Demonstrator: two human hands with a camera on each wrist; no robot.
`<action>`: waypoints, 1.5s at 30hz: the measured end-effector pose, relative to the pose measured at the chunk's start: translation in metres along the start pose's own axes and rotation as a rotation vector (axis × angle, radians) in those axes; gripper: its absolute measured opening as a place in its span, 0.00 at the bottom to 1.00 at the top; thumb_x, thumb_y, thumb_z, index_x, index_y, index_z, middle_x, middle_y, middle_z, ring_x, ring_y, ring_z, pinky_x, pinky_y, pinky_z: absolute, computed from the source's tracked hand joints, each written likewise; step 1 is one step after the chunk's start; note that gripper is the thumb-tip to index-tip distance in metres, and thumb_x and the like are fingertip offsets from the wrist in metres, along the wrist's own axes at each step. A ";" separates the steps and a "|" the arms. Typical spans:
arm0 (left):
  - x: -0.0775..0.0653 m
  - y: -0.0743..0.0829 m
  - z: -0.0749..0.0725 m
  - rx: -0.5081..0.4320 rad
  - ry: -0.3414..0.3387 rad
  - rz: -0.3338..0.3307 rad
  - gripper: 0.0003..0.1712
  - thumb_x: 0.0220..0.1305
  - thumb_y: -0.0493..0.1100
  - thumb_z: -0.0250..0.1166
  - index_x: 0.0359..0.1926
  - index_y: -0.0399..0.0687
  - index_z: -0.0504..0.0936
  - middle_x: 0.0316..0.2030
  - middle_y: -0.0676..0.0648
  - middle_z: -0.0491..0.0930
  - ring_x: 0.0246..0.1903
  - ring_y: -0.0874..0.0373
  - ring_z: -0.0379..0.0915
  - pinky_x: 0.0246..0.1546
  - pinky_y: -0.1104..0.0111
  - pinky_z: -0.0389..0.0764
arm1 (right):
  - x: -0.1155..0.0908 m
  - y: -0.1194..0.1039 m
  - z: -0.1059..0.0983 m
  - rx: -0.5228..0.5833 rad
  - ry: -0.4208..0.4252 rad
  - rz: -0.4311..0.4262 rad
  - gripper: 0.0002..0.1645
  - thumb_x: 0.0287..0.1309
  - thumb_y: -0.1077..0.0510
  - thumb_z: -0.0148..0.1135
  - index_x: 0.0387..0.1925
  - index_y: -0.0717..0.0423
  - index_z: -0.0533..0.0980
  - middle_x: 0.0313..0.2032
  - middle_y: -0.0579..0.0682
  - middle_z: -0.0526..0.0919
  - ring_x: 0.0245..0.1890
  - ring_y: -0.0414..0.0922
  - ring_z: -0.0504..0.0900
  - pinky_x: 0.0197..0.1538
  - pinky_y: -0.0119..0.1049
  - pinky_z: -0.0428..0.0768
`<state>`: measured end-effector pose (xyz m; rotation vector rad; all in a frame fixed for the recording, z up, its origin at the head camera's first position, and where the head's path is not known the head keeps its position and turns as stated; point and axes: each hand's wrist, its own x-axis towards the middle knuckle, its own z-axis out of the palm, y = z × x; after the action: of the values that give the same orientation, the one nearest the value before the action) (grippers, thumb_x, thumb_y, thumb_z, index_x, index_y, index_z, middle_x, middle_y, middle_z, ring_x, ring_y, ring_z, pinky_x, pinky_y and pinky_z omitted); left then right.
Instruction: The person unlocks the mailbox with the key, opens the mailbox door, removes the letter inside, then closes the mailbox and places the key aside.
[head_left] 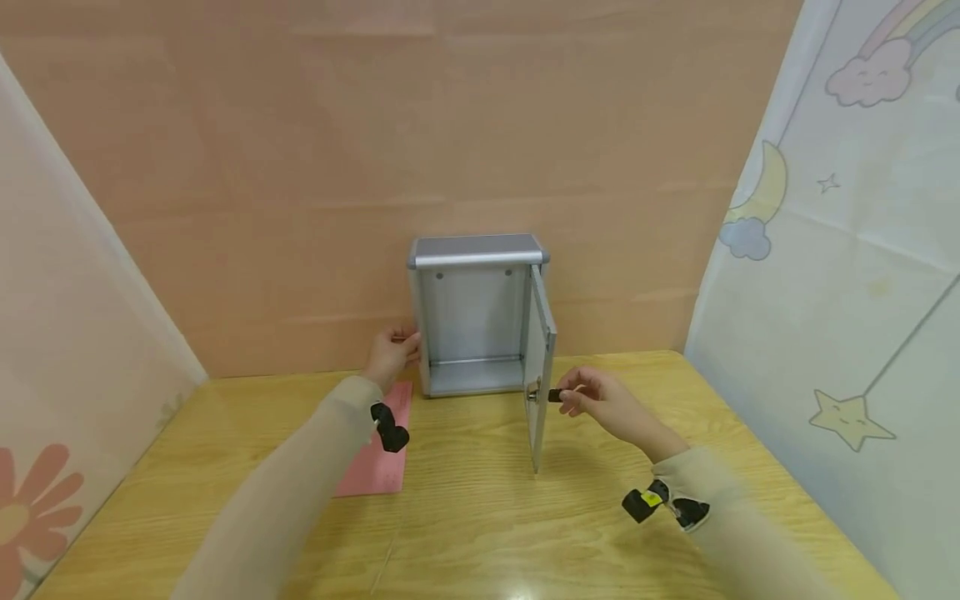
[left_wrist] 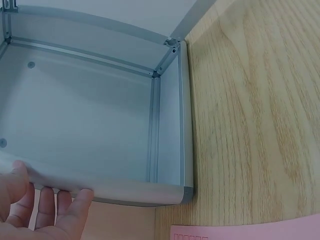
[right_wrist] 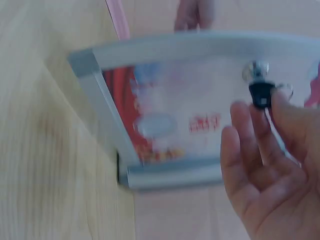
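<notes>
A silver metal box [head_left: 480, 312] stands upright against the back wall, its hinged door [head_left: 538, 367] swung wide on the right. My left hand [head_left: 390, 357] holds the box's left side, thumb over the front rim and other fingertips at the outer wall. At the door's outer face, my right hand [head_left: 600, 402] pinches the black head of a key [right_wrist: 261, 95] between thumb and fingers. The key sits at a round silver lock [right_wrist: 255, 71], with a ring on its head. Red and white printing covers that door face.
A pink paper sheet [head_left: 382, 450] lies on the wooden table [head_left: 465, 517] under the left forearm, partly hidden by it. An orange-brown backdrop [head_left: 300, 167] rises behind the box, and printed side panels [head_left: 847, 275] stand left and right.
</notes>
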<state>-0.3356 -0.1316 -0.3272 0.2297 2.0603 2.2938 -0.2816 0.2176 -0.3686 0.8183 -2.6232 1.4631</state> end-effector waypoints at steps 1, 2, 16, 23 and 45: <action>0.016 -0.009 0.002 0.040 0.066 -0.054 0.19 0.69 0.40 0.59 0.55 0.31 0.68 0.53 0.37 0.72 0.53 0.46 0.73 0.60 0.56 0.75 | 0.001 -0.003 0.005 0.006 0.004 0.010 0.11 0.69 0.58 0.54 0.45 0.64 0.74 0.40 0.59 0.81 0.37 0.49 0.85 0.42 0.45 0.85; 0.029 -0.016 0.003 0.073 0.110 -0.097 0.19 0.71 0.37 0.55 0.57 0.29 0.66 0.55 0.35 0.70 0.53 0.44 0.71 0.62 0.52 0.72 | 0.003 -0.006 0.010 0.012 0.008 0.022 0.12 0.69 0.58 0.54 0.46 0.64 0.73 0.41 0.60 0.80 0.37 0.51 0.85 0.42 0.47 0.84; 0.046 -0.032 -0.004 0.087 0.130 -0.129 0.16 0.72 0.37 0.55 0.56 0.33 0.66 0.50 0.41 0.70 0.49 0.48 0.71 0.61 0.52 0.74 | 0.051 -0.041 0.083 0.165 0.156 0.119 0.09 0.66 0.61 0.58 0.43 0.64 0.74 0.39 0.66 0.79 0.33 0.53 0.84 0.35 0.33 0.84; 0.046 -0.032 -0.004 0.091 0.139 -0.133 0.17 0.72 0.37 0.54 0.57 0.33 0.65 0.49 0.41 0.70 0.45 0.51 0.72 0.60 0.53 0.75 | 0.087 -0.050 0.115 0.197 0.236 0.179 0.09 0.67 0.58 0.57 0.43 0.60 0.72 0.38 0.56 0.77 0.37 0.61 0.83 0.36 0.42 0.85; 0.045 -0.032 -0.003 0.149 0.117 -0.117 0.19 0.73 0.39 0.52 0.58 0.31 0.63 0.55 0.35 0.68 0.56 0.40 0.71 0.61 0.53 0.73 | 0.142 -0.051 0.141 0.452 0.394 0.345 0.13 0.68 0.55 0.57 0.46 0.61 0.71 0.37 0.50 0.76 0.45 0.60 0.81 0.47 0.48 0.83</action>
<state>-0.3827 -0.1246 -0.3556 -0.0208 2.2379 2.1368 -0.3494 0.0224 -0.3688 0.0527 -2.2397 2.0910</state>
